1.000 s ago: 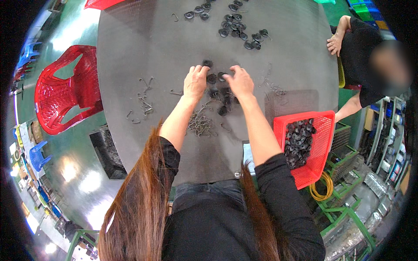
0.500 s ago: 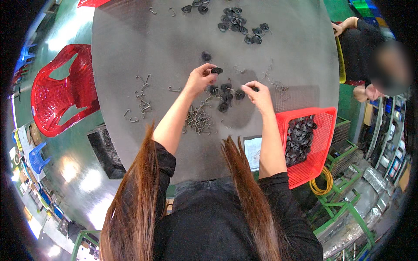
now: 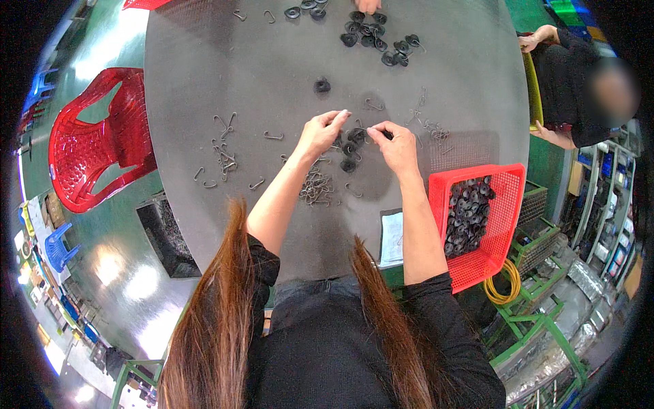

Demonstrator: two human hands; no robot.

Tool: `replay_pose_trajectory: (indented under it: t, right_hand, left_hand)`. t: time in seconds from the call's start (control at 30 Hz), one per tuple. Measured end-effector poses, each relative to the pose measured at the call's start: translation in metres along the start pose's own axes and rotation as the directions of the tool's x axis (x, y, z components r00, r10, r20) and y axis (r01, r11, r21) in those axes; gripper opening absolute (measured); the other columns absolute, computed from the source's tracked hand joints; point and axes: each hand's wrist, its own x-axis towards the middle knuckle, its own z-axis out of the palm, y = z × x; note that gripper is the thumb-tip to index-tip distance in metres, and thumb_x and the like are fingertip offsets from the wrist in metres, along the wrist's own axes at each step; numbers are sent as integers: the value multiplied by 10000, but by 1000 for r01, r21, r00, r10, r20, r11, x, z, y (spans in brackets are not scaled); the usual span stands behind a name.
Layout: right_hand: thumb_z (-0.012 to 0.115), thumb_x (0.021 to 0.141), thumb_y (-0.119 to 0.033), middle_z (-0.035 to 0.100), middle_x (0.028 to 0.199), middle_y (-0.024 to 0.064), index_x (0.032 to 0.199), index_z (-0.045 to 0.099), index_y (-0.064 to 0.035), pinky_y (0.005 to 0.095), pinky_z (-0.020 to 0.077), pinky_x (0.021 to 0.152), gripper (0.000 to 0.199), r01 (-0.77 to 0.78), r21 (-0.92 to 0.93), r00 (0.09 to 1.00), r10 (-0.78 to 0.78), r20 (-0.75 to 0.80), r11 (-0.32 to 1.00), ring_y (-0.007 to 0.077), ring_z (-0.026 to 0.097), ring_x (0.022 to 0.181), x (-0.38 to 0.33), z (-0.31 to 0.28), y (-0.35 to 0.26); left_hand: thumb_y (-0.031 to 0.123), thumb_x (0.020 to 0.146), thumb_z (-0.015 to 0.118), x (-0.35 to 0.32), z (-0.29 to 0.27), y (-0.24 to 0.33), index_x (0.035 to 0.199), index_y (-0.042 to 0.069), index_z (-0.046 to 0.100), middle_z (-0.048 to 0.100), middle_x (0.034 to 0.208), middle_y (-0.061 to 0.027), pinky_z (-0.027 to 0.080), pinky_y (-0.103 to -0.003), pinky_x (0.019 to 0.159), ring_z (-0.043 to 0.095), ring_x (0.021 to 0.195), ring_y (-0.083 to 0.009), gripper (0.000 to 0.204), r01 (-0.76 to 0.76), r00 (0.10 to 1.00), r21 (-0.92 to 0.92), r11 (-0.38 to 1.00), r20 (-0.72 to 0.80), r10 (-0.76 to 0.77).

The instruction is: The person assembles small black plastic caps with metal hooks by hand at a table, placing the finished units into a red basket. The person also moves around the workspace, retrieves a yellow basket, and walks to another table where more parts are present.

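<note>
Red plastic chair [image 3: 109, 140]: it stands just beside the left edge of the grey tabletop [image 3: 197, 68].
Strewn wire hooks [image 3: 225, 158]: we see them loosely scattered left of our hands, thin enough on the surface that single ones look easy to pick out.
Hook pile [image 3: 317, 189]: it lies tangled on our side of the discs, probably so that either hand reaches it with little travel.
Left hand [image 3: 319, 135]: thumb and fingers draw together at the tips; we cannot tell whether something small sits between them. The forearm slants in from lower left, the wrist nearly straight.
Lone black disc [image 3: 322, 84]: it rests beyond our left hand, apart from the others.
Black disc cluster [image 3: 351, 146]: it lies between our hands, seemingly kept central to serve both.
Co-worker's hand [image 3: 369, 5]: it is at the far discs [image 3: 368, 31], partly cut off by the upper edge.
Right hand [image 3: 400, 151]: fingers pinch a black disc [image 3: 388, 135], apparently by its rim to leave its middle reachable. The forearm rises almost upright, the hand turned inward toward the left.
Red basket [image 3: 507, 218]: many black discs fill it, set near our right forearm, likely for easy reach.
</note>
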Motion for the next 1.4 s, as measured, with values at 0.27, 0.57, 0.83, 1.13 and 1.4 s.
replay_pose_trajectory:
  t: [0.27,0.57,0.83,1.13,1.4]
  right_hand:
    - [662,820,-152,561,626,-12,812,656,-9,193,358,468,143,-163,650,972,232,-22,743,57,483,531,-5,20,-12]
    - [715,753,-242,636,786,112,1016,552,-36,339,464,586,372,-134,-86,938,98,-332,987,226,606,680,11,13,28]
    - [713,749,-240,633,782,69,873,566,-74,306,437,539,254,-288,146,941,251,227,947,221,619,791,8,24,43]
    - [658,795,-232,618,720,15,927,626,-67,218,387,474,213,-354,427,913,208,352,832,123,581,683,-2,5,52]
    - [695,729,-219,655,831,117,817,620,-74,407,481,694,185,-20,-504,995,68,76,863,306,618,824,-31,49,39]
  left_hand:
    - [361,938,455,-17,15,9,953,103,613,528,708,71,315,-187,499,419,577,-20,303,275,924,-282,919,342,-171]
    - [315,896,532,-1,-42,-4,865,119,568,587,807,-2,441,-243,538,564,688,-110,202,124,992,-680,723,110,-67]
    - [369,747,677,49,-24,21,910,57,523,619,958,-137,483,-409,689,615,828,-327,385,4,891,635,773,-353,286]
    - [263,711,717,53,-32,23,961,91,508,573,903,-106,475,-417,701,594,840,-327,369,-186,916,702,687,-129,380]
    - [191,801,637,11,-81,-2,926,88,525,608,957,-69,505,-326,653,612,871,-221,197,104,984,-406,908,173,-35]
